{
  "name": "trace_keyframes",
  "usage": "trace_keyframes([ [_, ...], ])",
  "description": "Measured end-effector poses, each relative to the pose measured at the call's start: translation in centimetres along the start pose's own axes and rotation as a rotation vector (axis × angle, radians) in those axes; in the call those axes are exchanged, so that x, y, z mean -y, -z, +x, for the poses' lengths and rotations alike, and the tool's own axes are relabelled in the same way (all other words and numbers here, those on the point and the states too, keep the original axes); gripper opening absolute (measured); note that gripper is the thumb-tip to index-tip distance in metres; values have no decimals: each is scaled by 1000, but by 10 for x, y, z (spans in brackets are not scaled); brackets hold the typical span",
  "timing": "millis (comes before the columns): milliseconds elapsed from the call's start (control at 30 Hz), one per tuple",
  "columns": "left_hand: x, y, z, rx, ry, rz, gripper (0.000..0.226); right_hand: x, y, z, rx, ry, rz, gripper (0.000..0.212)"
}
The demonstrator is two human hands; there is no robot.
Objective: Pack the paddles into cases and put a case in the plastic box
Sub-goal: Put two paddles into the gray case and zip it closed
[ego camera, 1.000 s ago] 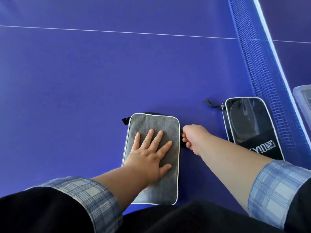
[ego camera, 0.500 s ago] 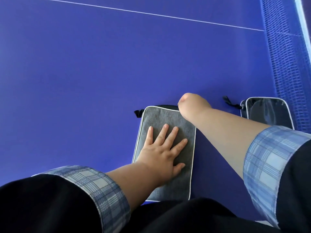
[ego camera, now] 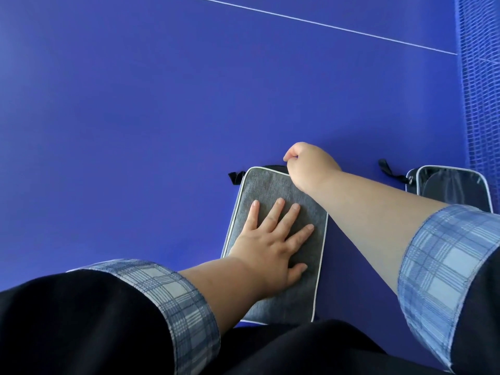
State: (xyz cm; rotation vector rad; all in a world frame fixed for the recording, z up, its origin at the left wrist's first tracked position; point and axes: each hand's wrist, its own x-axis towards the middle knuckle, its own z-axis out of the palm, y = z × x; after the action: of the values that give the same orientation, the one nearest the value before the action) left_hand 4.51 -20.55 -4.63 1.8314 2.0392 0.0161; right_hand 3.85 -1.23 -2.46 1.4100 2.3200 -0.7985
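Right now the grey case [ego camera: 276, 239] lies flat near the table's [ego camera: 135, 117] near edge, its long axis running away from the person. Her left hand [ego camera: 273, 249] presses on it, open-palmed with fingers spread, gripping nothing. Over the case's far right corner the right hand [ego camera: 305, 165] is curled shut, seemingly pinching the zipper pull, though the pull itself is hidden. I'd judge the zip runs left along that far edge. A second, dark case [ego camera: 454, 188] lies beside the net [ego camera: 481, 104].

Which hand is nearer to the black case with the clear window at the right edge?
The right hand. It is curled at the far edge of the grey fabric case, apart from the black case with the clear window. The left hand lies flat on the grey case, farther away.
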Motion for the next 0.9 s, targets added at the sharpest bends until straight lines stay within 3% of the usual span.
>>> trace_keyframes([
  [133, 8, 17, 7, -93, -26, -41, 60, -9, 3, -1, -10, -138, 315, 30],
  [233, 30, 39, 41, -236, 109, -140, 51, -8, 2, -4, 13, -167, 436, 30],
  [300, 44, 47, 61, -162, 223, -115, 56, -2, 3, -4, 42, -123, 407, 29],
  [400, 50, 39, 66, -94, 232, -82, 54, 4, 4, -3, 73, -116, 348, 28],
  [600, 45, 33, 58, -246, 204, -103, 46, 12, 3, 4, 129, -140, 269, 29],
  [733, 41, 26, 54, -400, 28, -93, 32, 25, 4, 11, 179, -64, 62, 31],
  [900, 43, 30, 52, -262, -73, -120, 45, 30, 1, 16, 236, 93, -89, 31],
])
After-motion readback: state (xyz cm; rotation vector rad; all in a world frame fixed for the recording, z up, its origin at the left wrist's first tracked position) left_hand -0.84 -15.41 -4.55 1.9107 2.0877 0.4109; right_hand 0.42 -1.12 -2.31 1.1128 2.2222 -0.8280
